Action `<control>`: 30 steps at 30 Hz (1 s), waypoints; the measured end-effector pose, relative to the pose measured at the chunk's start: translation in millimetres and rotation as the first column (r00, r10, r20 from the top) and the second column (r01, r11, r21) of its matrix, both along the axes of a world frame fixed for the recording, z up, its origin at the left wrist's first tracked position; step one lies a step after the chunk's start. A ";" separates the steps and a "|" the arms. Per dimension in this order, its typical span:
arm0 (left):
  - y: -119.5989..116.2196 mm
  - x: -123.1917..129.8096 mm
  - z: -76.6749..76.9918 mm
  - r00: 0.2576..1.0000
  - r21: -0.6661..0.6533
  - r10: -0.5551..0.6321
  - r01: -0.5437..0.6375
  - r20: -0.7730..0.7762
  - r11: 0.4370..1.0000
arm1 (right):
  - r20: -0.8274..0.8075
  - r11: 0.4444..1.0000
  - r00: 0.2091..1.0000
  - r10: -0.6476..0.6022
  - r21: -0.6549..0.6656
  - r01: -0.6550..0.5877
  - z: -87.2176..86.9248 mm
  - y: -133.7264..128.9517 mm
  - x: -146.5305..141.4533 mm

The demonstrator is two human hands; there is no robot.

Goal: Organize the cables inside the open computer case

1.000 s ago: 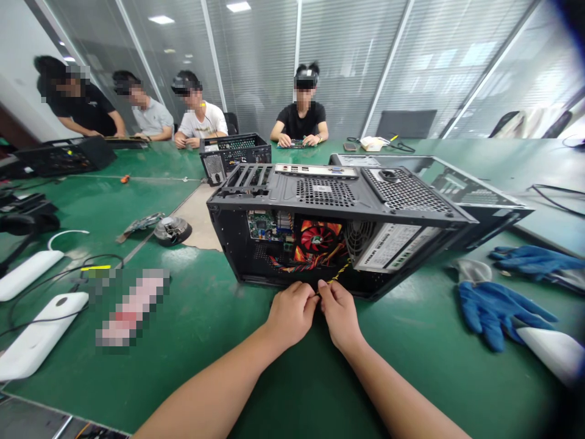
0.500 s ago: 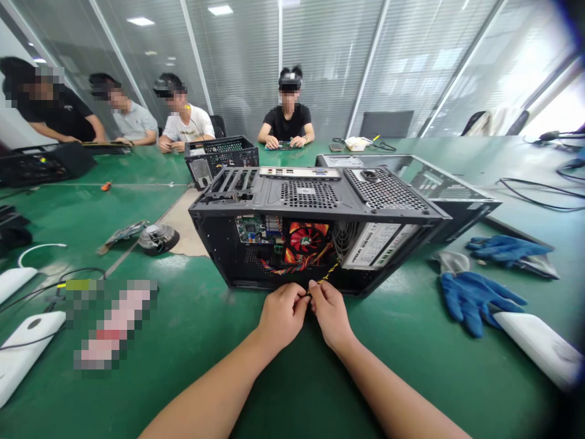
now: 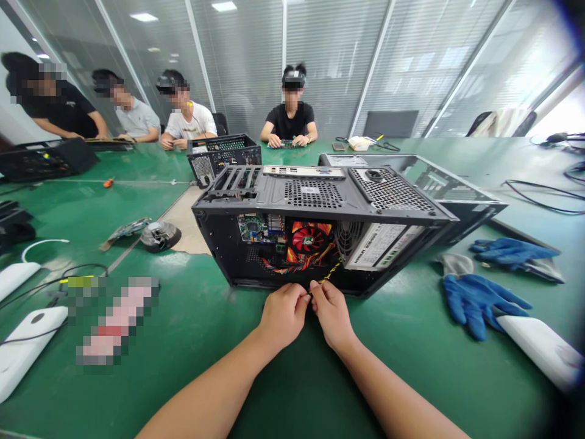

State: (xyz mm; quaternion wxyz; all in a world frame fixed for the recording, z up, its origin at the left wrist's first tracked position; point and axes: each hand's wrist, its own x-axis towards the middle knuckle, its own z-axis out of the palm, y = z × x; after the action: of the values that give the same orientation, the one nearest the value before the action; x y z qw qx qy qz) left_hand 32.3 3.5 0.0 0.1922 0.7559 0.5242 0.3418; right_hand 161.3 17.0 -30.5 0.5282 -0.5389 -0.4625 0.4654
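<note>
An open black computer case [image 3: 269, 198] lies in front of me with its open side facing me. Inside show a red cooling fan [image 3: 309, 239], a green motherboard [image 3: 250, 228], bundled coloured wires and a power supply [image 3: 381, 247] with a white label. A twisted yellow-and-black cable [image 3: 333, 270] runs out of it to my fingers. My right hand [image 3: 333, 311] pinches this cable between thumb and forefinger. My left hand [image 3: 283, 311], fingers also closed, grips at its end, touching the right fingertips. The cable's tip is hidden by my fingers.
Blue gloves [image 3: 479, 299] and a white device [image 3: 539, 344] lie at right. A case side panel [image 3: 457, 183] sits behind the case. To the left are a round cooler [image 3: 159, 235], white devices [image 3: 31, 347] and cables. Several people work across the green table [image 3: 205, 390].
The view has shifted slightly, so everything sits a little further right. Both hands keep their pinch on the cable, with only small finger movement.
</note>
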 end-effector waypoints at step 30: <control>-1.7 0.2 -4.0 0.995 0.020 -0.001 0.003 -0.101 1.000 | -0.002 1.000 1.000 -0.008 0.006 0.008 -2.4 -1.1 -0.2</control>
State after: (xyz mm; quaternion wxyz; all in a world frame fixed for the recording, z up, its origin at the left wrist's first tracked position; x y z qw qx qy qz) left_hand 32.5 1.8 -4.0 0.1582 0.7746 0.5291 0.3081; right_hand 161.1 15.8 -33.0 0.5320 -0.5389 -0.4612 0.4625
